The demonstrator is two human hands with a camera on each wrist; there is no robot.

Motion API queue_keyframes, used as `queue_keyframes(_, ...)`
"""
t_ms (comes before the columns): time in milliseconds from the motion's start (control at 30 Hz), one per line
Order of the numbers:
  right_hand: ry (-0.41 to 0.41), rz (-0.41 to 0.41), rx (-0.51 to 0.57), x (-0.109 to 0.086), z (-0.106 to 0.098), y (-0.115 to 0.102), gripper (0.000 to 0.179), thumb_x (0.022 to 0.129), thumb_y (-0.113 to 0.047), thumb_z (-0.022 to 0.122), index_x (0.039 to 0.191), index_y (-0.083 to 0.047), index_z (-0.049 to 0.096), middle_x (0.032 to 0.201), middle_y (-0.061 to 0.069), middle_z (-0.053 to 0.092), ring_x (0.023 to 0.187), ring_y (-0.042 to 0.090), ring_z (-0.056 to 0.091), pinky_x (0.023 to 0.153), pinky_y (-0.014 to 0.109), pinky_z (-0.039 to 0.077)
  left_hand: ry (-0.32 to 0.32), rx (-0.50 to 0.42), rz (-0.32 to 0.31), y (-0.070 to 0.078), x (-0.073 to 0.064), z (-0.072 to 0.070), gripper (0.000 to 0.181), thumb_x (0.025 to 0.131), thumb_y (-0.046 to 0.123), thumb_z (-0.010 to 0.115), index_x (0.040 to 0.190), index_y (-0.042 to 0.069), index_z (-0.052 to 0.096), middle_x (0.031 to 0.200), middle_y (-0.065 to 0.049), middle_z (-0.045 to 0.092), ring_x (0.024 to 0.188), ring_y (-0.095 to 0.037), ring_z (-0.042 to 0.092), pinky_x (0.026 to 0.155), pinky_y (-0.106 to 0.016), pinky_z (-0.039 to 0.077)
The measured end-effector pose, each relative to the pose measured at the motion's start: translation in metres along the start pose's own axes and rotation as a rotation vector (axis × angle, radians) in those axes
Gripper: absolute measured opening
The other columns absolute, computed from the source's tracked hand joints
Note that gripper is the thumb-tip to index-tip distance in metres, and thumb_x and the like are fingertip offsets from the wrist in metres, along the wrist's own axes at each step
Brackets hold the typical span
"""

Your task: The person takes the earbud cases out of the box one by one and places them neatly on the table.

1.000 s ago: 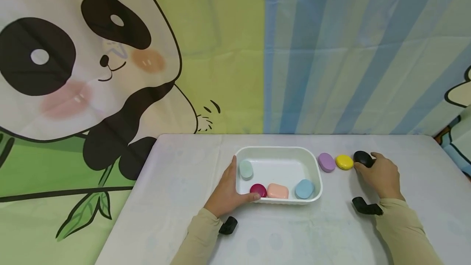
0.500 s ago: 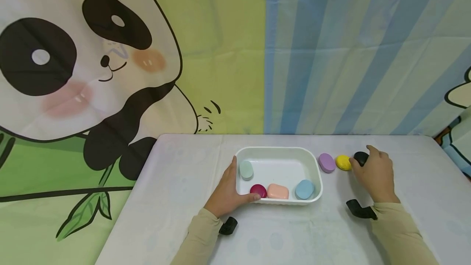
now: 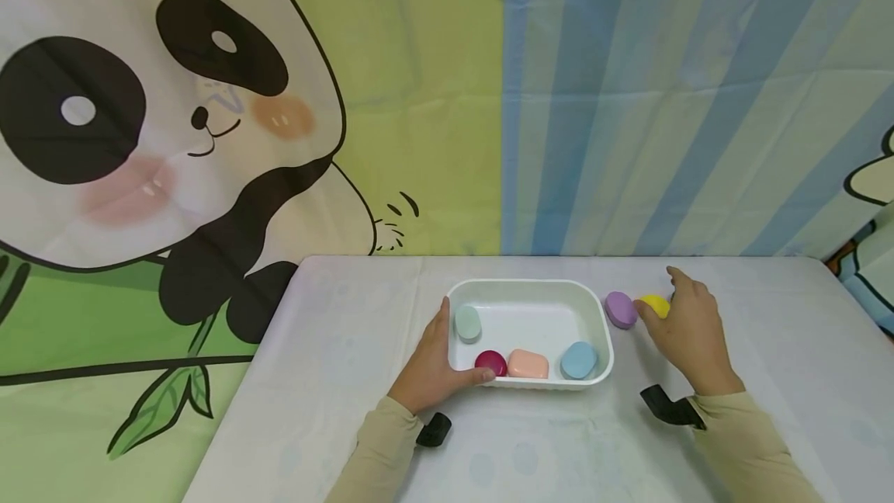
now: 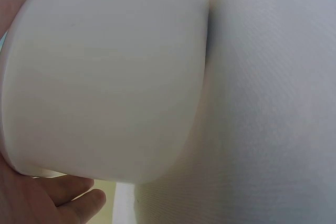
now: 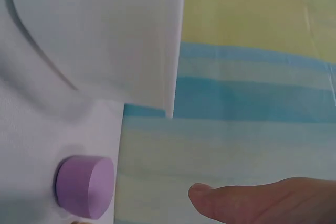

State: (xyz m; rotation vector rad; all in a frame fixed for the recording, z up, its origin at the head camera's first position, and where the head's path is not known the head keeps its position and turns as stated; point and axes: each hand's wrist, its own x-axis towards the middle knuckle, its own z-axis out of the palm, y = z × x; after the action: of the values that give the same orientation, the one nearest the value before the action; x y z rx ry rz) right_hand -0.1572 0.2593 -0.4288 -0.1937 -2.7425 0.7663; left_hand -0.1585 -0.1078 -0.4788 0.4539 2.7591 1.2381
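My left hand (image 3: 438, 363) grips the left end of a white rectangular tray (image 3: 531, 322), thumb along the front rim and fingers around the side. In the left wrist view its fingers (image 4: 79, 200) wrap the tray's outer wall. My right hand (image 3: 691, 336) hovers with thumb and forefinger spread around a round yellow piece (image 3: 655, 304), which is partly covered. Left of that lies a smooth oval purple piece (image 3: 621, 310); the right wrist view shows this thick purple piece (image 5: 79, 187) near a straight thumb (image 5: 236, 200). The black piece is hidden behind my right hand.
Inside the tray are a pale green piece (image 3: 467, 324), a dark pink one (image 3: 491, 362), a peach one (image 3: 528, 363) and a light blue one (image 3: 578, 360). A white cloth covers the table (image 3: 531, 449). Behind it hangs a printed curtain (image 3: 594, 99).
My right hand has moved left from the black piece to the yellow one, and now hides the black piece. My left hand and the tray stay in place.
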Motion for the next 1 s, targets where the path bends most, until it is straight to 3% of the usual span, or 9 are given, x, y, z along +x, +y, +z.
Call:
queue_keyframes(233,0.000,-0.042,0.010,-0.005,0.002,-0.015,0.071,0.081,-0.018,0.069,0.134,0.014,0.034,0.120,0.040,0.042,0.106,0.057,0.038,0.082,0.068,0.037,-0.003,0.002,0.000,0.000,0.000,0.000,0.126,0.061,0.066,0.073,0.149,0.022,-0.006,0.152,-0.001,0.015,0.135,-0.020,0.023,0.106,-0.045,0.028)
queue_keyframes(667,0.017,-0.209,0.090,-0.013,0.010,-0.048,0.067,0.079,-0.017,0.071,0.132,0.009,0.040,0.123,0.035,0.044,0.110,0.050,0.041,0.086,0.063,0.036,-0.004,-0.012,0.013,0.001,-0.001,0.000,0.125,0.063,0.063,0.074,0.150,0.020,-0.005,0.153,-0.001,0.013,0.137,-0.022,0.020,0.106,-0.047,0.027)
queue_keyframes(1000,-0.067,-0.276,0.093,-0.021,0.019,-0.068,0.071,0.076,-0.019,0.075,0.133,0.006,0.041,0.125,0.029,0.045,0.112,0.045,0.042,0.089,0.059,0.038,-0.003,-0.015,0.027,0.000,0.001,0.000,0.127,0.061,0.066,0.072,0.150,0.018,-0.005,0.153,-0.002,0.014,0.136,-0.022,0.021,0.106,-0.048,0.027)
